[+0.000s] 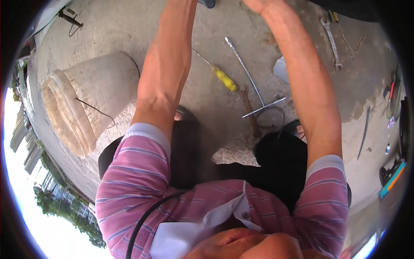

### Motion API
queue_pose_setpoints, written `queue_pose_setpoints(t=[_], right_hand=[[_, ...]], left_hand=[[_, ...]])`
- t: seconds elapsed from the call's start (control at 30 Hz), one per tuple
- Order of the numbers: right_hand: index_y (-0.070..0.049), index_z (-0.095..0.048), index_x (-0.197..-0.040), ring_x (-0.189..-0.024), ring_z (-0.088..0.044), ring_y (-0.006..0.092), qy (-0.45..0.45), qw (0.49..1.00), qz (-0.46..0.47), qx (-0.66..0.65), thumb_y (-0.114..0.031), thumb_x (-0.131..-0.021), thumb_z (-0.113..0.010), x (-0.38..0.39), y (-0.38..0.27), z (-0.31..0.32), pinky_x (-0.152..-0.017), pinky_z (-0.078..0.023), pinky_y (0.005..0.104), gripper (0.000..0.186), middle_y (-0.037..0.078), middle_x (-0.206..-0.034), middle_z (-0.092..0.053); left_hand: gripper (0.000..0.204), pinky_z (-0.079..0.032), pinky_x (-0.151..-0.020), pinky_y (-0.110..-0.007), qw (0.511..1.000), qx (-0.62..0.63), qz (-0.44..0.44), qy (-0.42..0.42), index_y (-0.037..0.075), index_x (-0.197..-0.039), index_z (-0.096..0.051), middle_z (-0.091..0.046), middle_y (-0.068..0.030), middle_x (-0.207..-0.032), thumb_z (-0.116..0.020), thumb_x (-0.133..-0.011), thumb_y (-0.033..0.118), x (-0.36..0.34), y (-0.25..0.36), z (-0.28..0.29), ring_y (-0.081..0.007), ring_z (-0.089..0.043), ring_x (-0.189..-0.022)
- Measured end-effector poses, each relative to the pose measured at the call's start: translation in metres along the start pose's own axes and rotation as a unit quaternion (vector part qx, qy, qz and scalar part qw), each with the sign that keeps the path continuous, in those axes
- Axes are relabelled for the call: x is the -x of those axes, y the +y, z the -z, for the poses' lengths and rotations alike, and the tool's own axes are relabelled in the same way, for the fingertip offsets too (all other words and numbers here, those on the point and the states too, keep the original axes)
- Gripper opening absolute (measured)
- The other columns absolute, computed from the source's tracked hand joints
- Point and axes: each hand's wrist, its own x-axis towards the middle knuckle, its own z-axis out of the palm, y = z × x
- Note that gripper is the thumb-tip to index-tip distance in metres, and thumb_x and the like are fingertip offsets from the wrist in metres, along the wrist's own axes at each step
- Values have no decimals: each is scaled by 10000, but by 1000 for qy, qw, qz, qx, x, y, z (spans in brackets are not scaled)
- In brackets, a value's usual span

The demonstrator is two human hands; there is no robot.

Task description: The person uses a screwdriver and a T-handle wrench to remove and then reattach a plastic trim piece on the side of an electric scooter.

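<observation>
My left forearm (166, 64) reaches up past the top edge, and the left hand lies outside the picture. Only the wrist end of my right hand (258, 5) shows at the top edge; its fingers are cut off. Between my forearms a screwdriver (224, 80) with a yellow handle lies on the concrete. Beside it is a chrome T-handle wrench (246, 71), its crossbar toward me. A rusty wrench (247, 103) lies between the two, near my feet. Partly behind my right forearm is a pale flat piece (281, 69). Neither forearm touches these tools.
A dirty white bucket (101, 82) with a wire handle is at the left, its rim toward the left. At the upper right lies a silver wrench (331, 43). Farther right are a dark strip (364, 131), a red-handled tool (392, 90) and a teal-and-orange object (392, 180).
</observation>
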Motion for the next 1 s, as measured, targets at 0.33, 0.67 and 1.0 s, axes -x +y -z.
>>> queue_pose_setpoints(t=[0.33, 0.67, 1.0], right_hand=[[-113, -657, -1079, -729, -563, 85, 6, 999, -14, -34, -165, -993, -616, -1, 4, 5, -571, -404, 234, 109, -30, -904, -653], [-29, -685, -900, -672, -614, 122, 140, 990, -16, -23, -207, -894, -692, 23, -3, -17, -556, -457, 260, 177, 41, -792, -678], [-52, -587, -857, -633, -525, 161, 134, 983, -38, -122, -176, -882, -670, 63, -27, -37, -555, -391, 306, 152, 43, -784, -566]], left_hand=[[192, -495, -630, -366, 973, -19, 210, -98, 92, -995, -647, -656, -66, -832, -588, -977, 273, 3, 12, -19, -221, -603, -690], [447, -535, -973, -486, 971, 211, 109, -39, 81, -1260, -625, -680, -104, -1227, -514, -1012, 436, 1, 27, -8, -303, -632, -1126], [441, -437, -1073, -491, 926, 335, 165, -53, 155, -1290, -625, -671, -32, -1242, -550, -966, 443, -18, 7, 10, -289, -572, -1198]])
